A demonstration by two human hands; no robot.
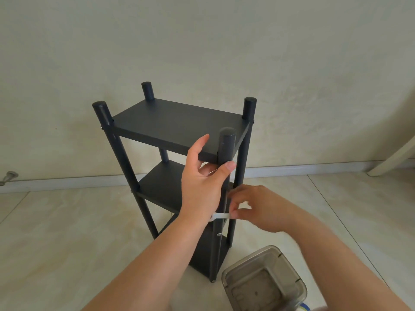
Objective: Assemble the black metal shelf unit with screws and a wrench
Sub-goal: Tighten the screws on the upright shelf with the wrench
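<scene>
The black metal shelf unit (177, 122) stands upright on the floor, with three shelves and four round posts. My left hand (202, 176) grips the near right post (227, 142) just under the top shelf, thumb round the post and fingers on the shelf's front edge. Lower on the same post, my right hand (253, 207) pinches a flat white wrench (221, 216) that lies level against the post at the middle shelf. A silver screw (219, 234) shows on that post further down, near the bottom shelf.
A clear grey plastic container (263, 281) sits open on the tiled floor at the lower right, close to the shelf's foot. The wall and a white baseboard (303, 169) run behind the shelf. A pale slanted board (393, 160) leans at the far right.
</scene>
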